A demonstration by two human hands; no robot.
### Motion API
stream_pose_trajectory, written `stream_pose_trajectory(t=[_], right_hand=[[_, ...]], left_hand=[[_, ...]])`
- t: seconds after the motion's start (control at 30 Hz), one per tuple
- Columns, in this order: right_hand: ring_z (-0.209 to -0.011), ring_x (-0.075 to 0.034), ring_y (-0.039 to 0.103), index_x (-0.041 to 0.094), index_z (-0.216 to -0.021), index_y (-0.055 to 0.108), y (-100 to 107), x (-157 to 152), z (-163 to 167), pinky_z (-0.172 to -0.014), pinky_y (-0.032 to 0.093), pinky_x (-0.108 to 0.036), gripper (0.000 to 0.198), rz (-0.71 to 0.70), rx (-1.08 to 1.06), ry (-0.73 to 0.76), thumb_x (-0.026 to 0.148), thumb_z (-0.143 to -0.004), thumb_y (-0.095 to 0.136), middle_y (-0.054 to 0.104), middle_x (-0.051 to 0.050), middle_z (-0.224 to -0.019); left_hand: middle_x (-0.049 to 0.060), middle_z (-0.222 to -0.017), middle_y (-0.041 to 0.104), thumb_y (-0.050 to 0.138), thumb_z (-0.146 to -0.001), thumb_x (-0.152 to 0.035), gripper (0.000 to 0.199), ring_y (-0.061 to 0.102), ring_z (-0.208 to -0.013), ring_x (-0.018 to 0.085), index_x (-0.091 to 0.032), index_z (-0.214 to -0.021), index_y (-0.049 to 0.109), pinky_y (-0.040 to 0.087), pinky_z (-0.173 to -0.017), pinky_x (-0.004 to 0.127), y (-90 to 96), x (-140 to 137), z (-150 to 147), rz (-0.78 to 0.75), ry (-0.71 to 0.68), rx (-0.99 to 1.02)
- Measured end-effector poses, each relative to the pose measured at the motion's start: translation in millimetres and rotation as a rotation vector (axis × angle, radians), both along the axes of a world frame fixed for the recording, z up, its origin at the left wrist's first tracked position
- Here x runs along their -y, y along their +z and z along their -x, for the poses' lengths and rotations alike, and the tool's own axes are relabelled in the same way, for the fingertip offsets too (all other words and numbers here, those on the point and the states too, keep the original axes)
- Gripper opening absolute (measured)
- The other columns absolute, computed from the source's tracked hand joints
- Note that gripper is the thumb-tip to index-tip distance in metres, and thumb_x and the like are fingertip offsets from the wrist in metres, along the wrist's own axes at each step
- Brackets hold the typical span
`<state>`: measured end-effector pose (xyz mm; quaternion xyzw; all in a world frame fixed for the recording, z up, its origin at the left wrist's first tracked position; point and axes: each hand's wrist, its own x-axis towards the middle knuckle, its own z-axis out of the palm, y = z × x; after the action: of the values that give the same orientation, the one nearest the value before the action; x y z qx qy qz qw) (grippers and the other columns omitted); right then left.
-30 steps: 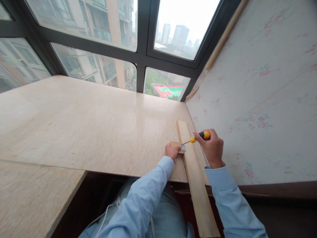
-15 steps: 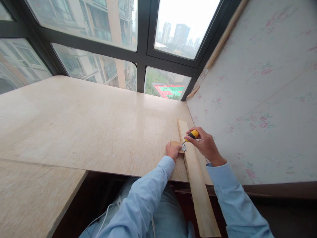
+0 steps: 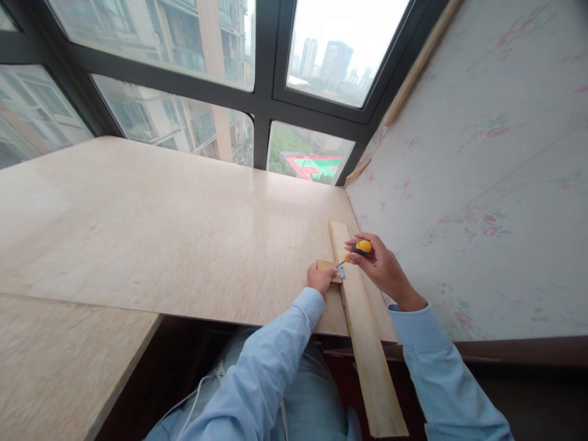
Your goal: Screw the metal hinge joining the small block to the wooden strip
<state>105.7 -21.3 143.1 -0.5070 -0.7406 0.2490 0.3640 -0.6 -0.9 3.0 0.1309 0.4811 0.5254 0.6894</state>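
Observation:
Between the fingers of my right hand point(image 3: 384, 269) is a yellow and black screwdriver point(image 3: 361, 248), slanting down to the left. Its tip is at a small metal hinge point(image 3: 341, 273), which bridges a small wooden block point(image 3: 325, 265) and a long wooden board point(image 3: 367, 343). My left hand point(image 3: 320, 279) is closed on the small block, thumb near the hinge and the screwdriver tip. Whether a screw sits under the tip is too small to tell. The long board lies on the stone sill and sticks out past its front edge toward me.
The pale stone sill point(image 3: 184, 245) runs left below dark-framed windows point(image 3: 263, 104). A flowered wall point(image 3: 487, 184) rises close by my right arm. A white cable point(image 3: 195, 401) hangs by my legs, and a second stone slab point(image 3: 59, 361) is at lower left.
My right hand and the screwdriver handle have shifted slightly up and to the right, while the tip stays near the hinge. My left hand and the board look almost unmoved.

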Motion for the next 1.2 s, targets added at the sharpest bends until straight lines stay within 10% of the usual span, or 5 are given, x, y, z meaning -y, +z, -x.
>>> stream_pose_trajectory(t=[0.2, 0.43, 0.7, 0.9, 1.2], right_hand=[[-0.102, -0.027, 0.07, 0.024, -0.127, 0.052, -2.6, -5.8, -8.1, -0.069, 0.067, -0.04, 0.052, -0.09, -0.092, -0.203, 0.054, -0.087, 0.066, 0.06, -0.012, -0.129], [-0.122, -0.028, 0.061, 0.03, -0.134, 0.053, 6.3, -4.5, -22.1, -0.084, 0.065, -0.044, 0.053, 0.118, -0.215, -0.063, 0.046, -0.086, 0.066, 0.053, -0.009, -0.141], [-0.072, -0.022, 0.063, 0.019, -0.094, 0.065, 19.7, -7.4, -18.5, -0.069, 0.054, -0.037, 0.044, -0.235, 0.416, -0.343, 0.063, -0.086, 0.06, 0.067, -0.007, -0.082], [-0.097, -0.025, 0.065, 0.022, -0.12, 0.058, 9.4, -13.8, -8.3, -0.08, 0.054, -0.039, 0.037, -0.282, 0.267, -0.215, 0.046, -0.092, 0.054, 0.067, -0.012, -0.115], [-0.105, -0.027, 0.063, 0.021, -0.115, 0.062, 9.7, -22.6, -11.4, -0.089, 0.052, -0.042, 0.034, -0.199, 0.247, -0.26, 0.042, -0.089, 0.054, 0.066, -0.012, -0.11]], left_hand=[[0.006, -0.079, 0.068, 0.074, -0.055, -0.006, 0.032, 0.068, -0.067, 0.02, -0.013, -0.083, 0.059, 0.058, -0.058, 0.033, -0.8, -0.5, -0.2, 0.003, 0.006, -0.003], [0.006, -0.081, 0.068, 0.073, -0.055, -0.007, 0.033, 0.068, -0.068, 0.021, -0.012, -0.084, 0.059, 0.058, -0.054, 0.032, -5.7, -1.6, -1.7, -0.032, 0.004, 0.005], [0.006, -0.08, 0.07, 0.074, -0.053, -0.007, 0.035, 0.068, -0.067, 0.021, -0.012, -0.085, 0.059, 0.059, -0.057, 0.034, -8.2, -2.9, -2.4, -0.027, 0.012, 0.023], [0.007, -0.081, 0.07, 0.075, -0.052, -0.008, 0.035, 0.069, -0.069, 0.022, -0.013, -0.083, 0.06, 0.058, -0.056, 0.032, -10.1, -2.7, -3.5, -0.027, 0.024, 0.009], [0.007, -0.079, 0.069, 0.074, -0.054, -0.007, 0.032, 0.066, -0.063, 0.018, -0.011, -0.083, 0.061, 0.056, -0.052, 0.028, -5.2, -2.4, -1.7, -0.004, 0.016, -0.022]])
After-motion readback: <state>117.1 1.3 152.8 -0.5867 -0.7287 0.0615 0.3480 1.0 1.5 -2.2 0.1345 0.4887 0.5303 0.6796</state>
